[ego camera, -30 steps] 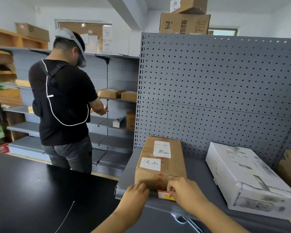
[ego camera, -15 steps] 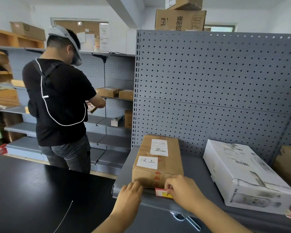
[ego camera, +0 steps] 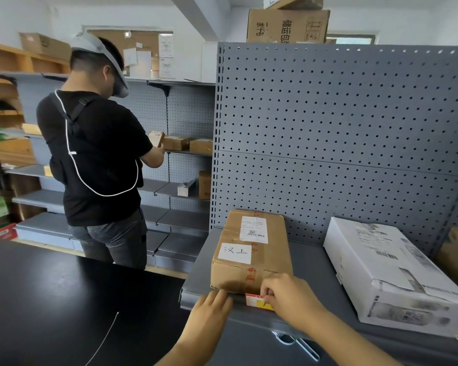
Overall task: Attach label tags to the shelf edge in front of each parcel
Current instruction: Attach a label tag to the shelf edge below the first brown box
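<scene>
1. A second person [ego camera: 101,165] in a black shirt stands at the far-left shelving, back turned, holding a small box.
2. The left hand [ego camera: 209,310] lies flat, fingers together, holding nothing, on the front lip of the grey shelf [ego camera: 310,270].
3. A brown parcel [ego camera: 251,250] sits on the shelf just behind both hands.
4. A red-and-yellow label tag [ego camera: 257,300] sits on the shelf edge in front of that parcel.
5. The right hand [ego camera: 292,297] pinches the tag's right end between its fingertips.
6. A white parcel [ego camera: 391,273] lies further right.
</scene>
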The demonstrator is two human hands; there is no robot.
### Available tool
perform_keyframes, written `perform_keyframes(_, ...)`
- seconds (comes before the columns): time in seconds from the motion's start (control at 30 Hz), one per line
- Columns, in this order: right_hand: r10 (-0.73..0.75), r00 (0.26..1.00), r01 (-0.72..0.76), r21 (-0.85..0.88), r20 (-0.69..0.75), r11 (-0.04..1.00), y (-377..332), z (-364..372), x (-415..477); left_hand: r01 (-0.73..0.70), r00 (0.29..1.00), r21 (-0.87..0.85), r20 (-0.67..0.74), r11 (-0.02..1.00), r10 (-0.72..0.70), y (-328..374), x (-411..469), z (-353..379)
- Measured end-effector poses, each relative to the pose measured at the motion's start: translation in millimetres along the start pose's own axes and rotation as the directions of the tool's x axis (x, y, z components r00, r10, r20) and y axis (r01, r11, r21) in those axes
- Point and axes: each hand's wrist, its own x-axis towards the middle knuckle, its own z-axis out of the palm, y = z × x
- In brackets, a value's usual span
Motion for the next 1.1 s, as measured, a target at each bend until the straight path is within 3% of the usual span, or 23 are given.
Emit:
perform_keyframes(0.1, 0.008, 1.000, -0.008, 0.003, 0.009, 1.000, 1, -1, 0, -0.090, 0.994, 0.039, -0.059, 0.995, 0.092, 4, -2, 2)
perform_keyframes(0.43, -0.007, 1.000, 0.007, -0.004, -0.003, 1.000, 1, -1, 2, -0.051, 0.990, 0.052, -0.127, 0.997, 0.057, 4, 10, -1)
perform_keyframes(0.6, -0.001, 1.000, 0.001, 0.004, 0.004, 1.000, 1, -1, 4, -0.139, 0.982, 0.048, -0.122, 0.989, 0.144, 4, -3, 7)
perform_keyframes(0.8, -0.004, 1.000, 0.004, 0.020, 0.015, 1.000, 2, -1, 6, -0.200, 0.943, 0.152, -0.240, 0.968, 0.232, 0, -16, 34)
perform_keyframes(0.9, -0.007, 1.000, 0.007, 0.021, 0.018, 1.000, 3, 0, 5, -0.169, 0.967, 0.121, -0.171, 0.978, 0.188, 1, -15, 35)
perform_keyframes(1.1, 0.001, 1.000, -0.002, 0.019, 0.029, 1.000, 3, -1, 4, -0.119, 0.973, 0.076, -0.189, 0.990, 0.131, 2, -8, 25)
